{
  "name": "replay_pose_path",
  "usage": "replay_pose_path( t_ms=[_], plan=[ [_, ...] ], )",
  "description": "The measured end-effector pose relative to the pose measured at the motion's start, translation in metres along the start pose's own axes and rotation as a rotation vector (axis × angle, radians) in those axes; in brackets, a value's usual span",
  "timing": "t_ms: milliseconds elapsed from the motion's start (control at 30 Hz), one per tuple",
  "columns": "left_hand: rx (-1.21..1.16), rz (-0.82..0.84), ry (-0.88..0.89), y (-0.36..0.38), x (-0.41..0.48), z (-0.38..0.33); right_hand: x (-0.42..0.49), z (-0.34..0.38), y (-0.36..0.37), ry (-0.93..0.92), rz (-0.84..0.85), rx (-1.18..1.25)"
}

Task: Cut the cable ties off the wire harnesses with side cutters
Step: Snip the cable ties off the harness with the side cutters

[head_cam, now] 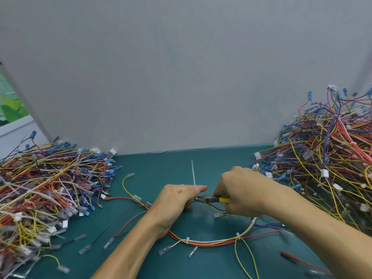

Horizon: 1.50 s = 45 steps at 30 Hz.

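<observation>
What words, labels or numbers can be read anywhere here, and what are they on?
None can be read.
The side cutters in the right hand show no legible brand.
The wire harness in the left hand shows no printed tag.
Any marking on the white connectors in the piles is too small to tell.

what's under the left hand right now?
The harness bundle runs under the left hand, and a white tie tail sticks up behind its thumb. The side cutters reach its edge. The tie's head and the exact cut spot are covered.
</observation>
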<state>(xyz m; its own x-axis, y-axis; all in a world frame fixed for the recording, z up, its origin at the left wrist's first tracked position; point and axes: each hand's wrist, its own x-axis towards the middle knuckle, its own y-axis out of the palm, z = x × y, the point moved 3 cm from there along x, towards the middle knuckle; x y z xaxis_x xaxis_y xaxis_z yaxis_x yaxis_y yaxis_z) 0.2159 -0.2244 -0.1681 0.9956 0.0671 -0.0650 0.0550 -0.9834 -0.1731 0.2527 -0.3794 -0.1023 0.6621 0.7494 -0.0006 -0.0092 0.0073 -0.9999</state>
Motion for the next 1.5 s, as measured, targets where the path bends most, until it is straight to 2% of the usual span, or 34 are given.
replay_pose_path(
  t_ms=[600, 733, 800, 833, 900, 967, 1000, 1033, 1100, 1133, 1167, 1233, 1267, 1300, 1367, 1400, 1433, 1467, 1500],
  plan=[
    [-0.014, -0.021, 0.002, 0.001, 0.000, -0.003, -0.001, 0.004, 0.000, 0.007, -0.002, -0.073],
    [0.003, -0.006, -0.020, 0.003, 0.000, 0.000, -0.005, 0.010, 0.007, 0.053, -0.005, -0.092],
    [0.041, -0.059, -0.013, 0.003, -0.001, -0.004, -0.008, 0.012, 0.010, 0.099, 0.012, -0.080],
    [0.127, -0.119, 0.019, 0.000, -0.002, -0.008, -0.009, 0.011, 0.010, 0.131, 0.020, -0.074],
    [0.445, -0.229, 0.149, -0.004, -0.015, -0.030, -0.015, 0.008, 0.011, 0.203, 0.014, -0.045],
    [0.727, -0.200, 0.286, -0.001, -0.041, -0.048, -0.025, 0.003, 0.011, 0.288, 0.000, -0.007],
    [0.866, -0.149, 0.294, 0.002, -0.058, -0.051, -0.029, 0.001, 0.013, 0.333, -0.001, 0.013],
    [1.033, -0.061, 0.249, 0.007, -0.071, -0.050, -0.033, -0.001, 0.014, 0.377, 0.004, 0.033],
    [1.214, 0.122, 0.020, 0.017, -0.084, -0.034, -0.038, -0.004, 0.021, 0.454, 0.016, 0.059],
    [1.081, 0.025, -0.021, 0.015, -0.089, -0.026, -0.038, -0.005, 0.025, 0.492, 0.022, 0.062],
    [0.820, -0.008, -0.134, 0.017, -0.094, -0.020, -0.037, -0.006, 0.028, 0.522, 0.026, 0.053],
    [0.374, -0.512, -0.149, 0.008, -0.097, -0.028, -0.035, -0.008, 0.032, 0.569, 0.036, 0.018],
    [0.261, -0.562, -0.180, 0.006, -0.095, -0.031, -0.033, -0.009, 0.034, 0.596, 0.038, 0.012],
    [0.405, -0.408, -0.136, 0.008, -0.088, -0.034, -0.032, -0.011, 0.035, 0.623, 0.042, 0.013],
    [0.917, 0.033, -0.002, 0.008, -0.109, -0.020, -0.031, -0.014, 0.036, 0.663, 0.044, 0.019],
    [1.138, 0.139, 0.030, 0.004, -0.109, -0.019, -0.031, -0.015, 0.036, 0.678, 0.041, 0.018],
    [1.302, 0.116, 0.066, -0.004, -0.102, -0.030, -0.030, -0.016, 0.035, 0.691, 0.033, 0.015],
    [1.317, 0.040, 0.073, -0.013, -0.097, -0.041, -0.029, -0.017, 0.033, 0.703, 0.022, 0.011],
    [1.264, -0.107, 0.026, -0.025, -0.092, -0.053, -0.029, -0.019, 0.032, 0.715, 0.011, 0.007]
  ],
)
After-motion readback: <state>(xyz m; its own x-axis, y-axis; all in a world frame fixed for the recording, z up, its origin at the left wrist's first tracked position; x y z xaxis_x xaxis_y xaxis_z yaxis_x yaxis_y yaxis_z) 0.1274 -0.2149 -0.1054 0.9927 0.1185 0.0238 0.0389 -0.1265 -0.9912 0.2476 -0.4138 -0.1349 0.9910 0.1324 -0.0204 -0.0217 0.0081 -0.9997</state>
